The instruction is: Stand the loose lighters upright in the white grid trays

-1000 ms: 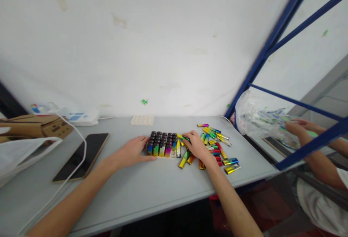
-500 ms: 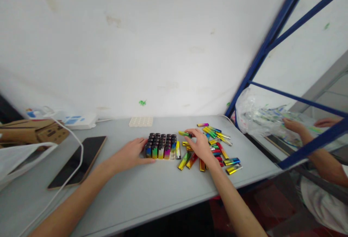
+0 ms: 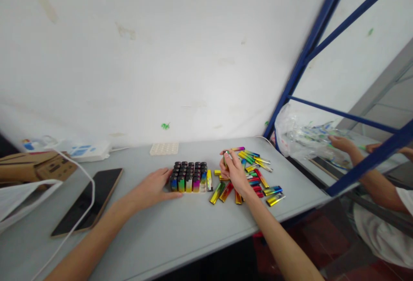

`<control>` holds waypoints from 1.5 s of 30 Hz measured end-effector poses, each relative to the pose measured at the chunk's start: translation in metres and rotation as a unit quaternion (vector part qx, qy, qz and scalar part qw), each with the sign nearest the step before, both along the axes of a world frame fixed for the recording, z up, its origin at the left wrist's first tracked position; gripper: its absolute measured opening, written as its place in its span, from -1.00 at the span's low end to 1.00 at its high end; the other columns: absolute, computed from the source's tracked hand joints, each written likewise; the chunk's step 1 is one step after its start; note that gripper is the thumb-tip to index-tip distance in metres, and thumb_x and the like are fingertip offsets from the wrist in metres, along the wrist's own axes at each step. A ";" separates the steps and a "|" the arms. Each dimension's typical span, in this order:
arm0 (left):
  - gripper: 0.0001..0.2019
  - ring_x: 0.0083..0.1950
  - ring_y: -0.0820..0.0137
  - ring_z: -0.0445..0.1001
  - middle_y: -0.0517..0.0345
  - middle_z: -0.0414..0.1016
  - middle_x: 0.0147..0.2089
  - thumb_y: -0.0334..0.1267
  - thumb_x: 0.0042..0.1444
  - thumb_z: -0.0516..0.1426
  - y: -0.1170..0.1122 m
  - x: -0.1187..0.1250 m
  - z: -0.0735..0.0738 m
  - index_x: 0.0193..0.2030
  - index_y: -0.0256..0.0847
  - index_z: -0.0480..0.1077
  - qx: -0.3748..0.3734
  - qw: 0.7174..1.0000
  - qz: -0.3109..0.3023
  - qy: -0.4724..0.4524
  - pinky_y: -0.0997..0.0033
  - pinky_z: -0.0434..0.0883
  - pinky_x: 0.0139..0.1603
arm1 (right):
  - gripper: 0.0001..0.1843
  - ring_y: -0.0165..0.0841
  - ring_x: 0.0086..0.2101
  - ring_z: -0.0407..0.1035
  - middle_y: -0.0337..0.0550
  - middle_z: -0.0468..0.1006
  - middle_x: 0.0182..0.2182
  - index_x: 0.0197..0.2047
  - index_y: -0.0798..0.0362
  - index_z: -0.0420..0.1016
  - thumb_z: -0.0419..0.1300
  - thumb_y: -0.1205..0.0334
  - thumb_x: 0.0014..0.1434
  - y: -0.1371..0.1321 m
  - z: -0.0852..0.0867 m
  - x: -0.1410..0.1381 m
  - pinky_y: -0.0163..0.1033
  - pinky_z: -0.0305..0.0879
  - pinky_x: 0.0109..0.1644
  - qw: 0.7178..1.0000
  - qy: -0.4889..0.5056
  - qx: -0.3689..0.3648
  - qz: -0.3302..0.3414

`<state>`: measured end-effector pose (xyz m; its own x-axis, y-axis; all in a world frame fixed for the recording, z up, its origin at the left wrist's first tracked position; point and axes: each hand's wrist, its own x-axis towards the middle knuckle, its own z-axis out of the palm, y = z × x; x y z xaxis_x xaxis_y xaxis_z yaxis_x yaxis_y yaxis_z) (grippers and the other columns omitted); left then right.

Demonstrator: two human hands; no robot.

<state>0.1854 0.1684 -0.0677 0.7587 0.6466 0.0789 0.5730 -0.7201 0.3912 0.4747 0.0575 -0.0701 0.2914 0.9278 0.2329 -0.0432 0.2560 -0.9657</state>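
My left hand [image 3: 153, 188] rests at the left end of a white tray [image 3: 201, 189] filled with upright lighters [image 3: 189, 182]. Its thumb stretches along the front edge and its fingers lie by the left side, spread apart. The lighters have black tops and coloured shiny bodies; a gap shows at the tray's front right corner. My right hand [image 3: 237, 171] is closed round a lighter [image 3: 226, 154], held upright above the table and mostly hidden by the fingers. Under and beside that hand lie loose lighters [image 3: 226, 191] in a pile. One yellow lighter [image 3: 209, 180] lies against the tray's right side.
An unfilled white tray [image 3: 164, 149] lies near the wall. On the left are a dark tablet [image 3: 88, 201], a white cable [image 3: 93, 186] and a cardboard box [image 3: 38, 167]. A blue metal frame [image 3: 295, 76] stands right; behind it another person's hand [image 3: 343, 144] is at a plastic bag [image 3: 285, 130].
My right hand has turned the lighter from lying flat to upright and curled its fingers round it. My left hand stays beside the tray. The view has shifted slightly.
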 end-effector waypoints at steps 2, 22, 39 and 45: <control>-0.37 0.21 -0.10 0.59 -0.18 0.64 0.19 0.28 0.07 0.32 0.000 0.000 0.000 0.13 -0.13 0.53 -0.001 1.000 0.001 -0.001 -0.02 0.50 0.31 | -0.49 -0.48 -0.63 -0.12 -0.51 0.06 -0.56 -0.13 -0.09 0.30 0.16 -0.39 0.31 -0.002 -0.001 -0.002 -0.37 -0.15 -0.58 0.999 -0.015 -0.027 -0.010; -0.40 0.18 -0.08 0.61 -0.12 0.67 0.15 0.24 0.04 0.35 -0.004 0.004 0.007 0.10 -0.12 0.55 -0.012 1.000 0.000 -0.010 0.05 0.51 0.27 | -0.60 -0.31 -0.37 0.39 -0.25 0.48 -0.41 -0.17 -0.04 0.42 -0.03 -0.12 0.54 -0.015 -0.001 -0.010 -0.23 0.30 -0.23 0.944 -0.325 0.024 -0.050; -0.34 0.16 -0.07 0.59 -0.15 0.64 0.14 0.28 0.08 0.33 -0.002 0.002 -0.001 0.15 -0.17 0.52 -0.010 1.000 -0.008 -0.014 0.04 0.49 0.25 | -0.57 -0.33 -0.43 0.45 -0.24 0.62 -0.44 -0.34 -0.03 0.44 0.13 -0.08 0.53 -0.027 0.003 -0.001 -0.28 0.24 -0.27 0.891 -0.444 0.005 0.088; -0.33 0.16 -0.11 0.60 -0.15 0.65 0.13 0.30 0.05 0.33 -0.005 0.003 0.004 0.12 -0.17 0.53 -0.014 1.000 0.003 -0.006 0.01 0.50 0.23 | -0.65 -0.25 -0.38 0.48 -0.13 0.61 -0.37 -0.16 0.01 0.52 0.16 -0.07 0.53 -0.022 0.004 -0.011 -0.25 0.18 -0.28 0.802 -0.595 0.007 0.046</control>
<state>0.1887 0.1637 -0.0635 0.7540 0.6532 0.0695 0.5721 -0.7050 0.4190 0.4633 0.0354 -0.0661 -0.2146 0.9275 0.3061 0.8884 0.3156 -0.3335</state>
